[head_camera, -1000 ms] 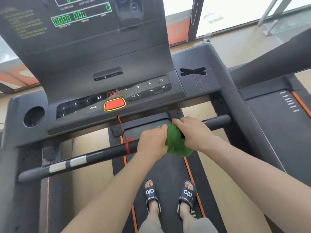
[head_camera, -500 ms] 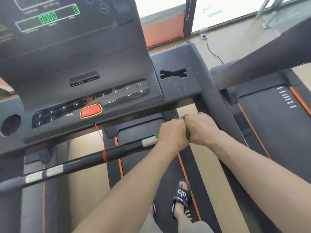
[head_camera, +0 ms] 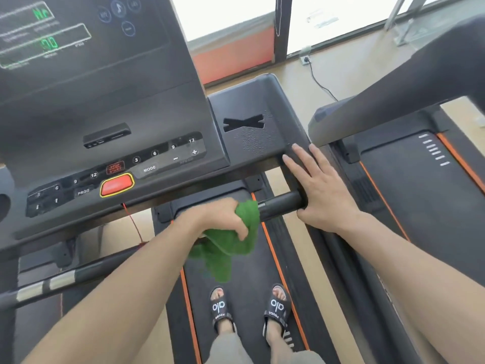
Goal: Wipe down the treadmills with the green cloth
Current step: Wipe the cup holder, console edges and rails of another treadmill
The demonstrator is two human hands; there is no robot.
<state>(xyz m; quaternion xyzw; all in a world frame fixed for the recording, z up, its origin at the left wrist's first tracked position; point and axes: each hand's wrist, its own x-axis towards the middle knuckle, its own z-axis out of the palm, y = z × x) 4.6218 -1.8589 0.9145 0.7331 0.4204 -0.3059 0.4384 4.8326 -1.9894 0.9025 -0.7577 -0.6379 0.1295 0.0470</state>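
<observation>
Green cloth (head_camera: 231, 245) was bunched in the left hand (head_camera: 223, 219), fingers curled round it, wrapped over the treadmill's crossbar (head_camera: 280, 203) with a tail hanging toward the belt (head_camera: 249, 279). Versus half a second earlier, the right hand (head_camera: 320, 190) had let go of the cloth (both hands were clamped together then). It lay flat, fingers straight, on the right side rail (head_camera: 294, 143) just beside the bar end.
</observation>
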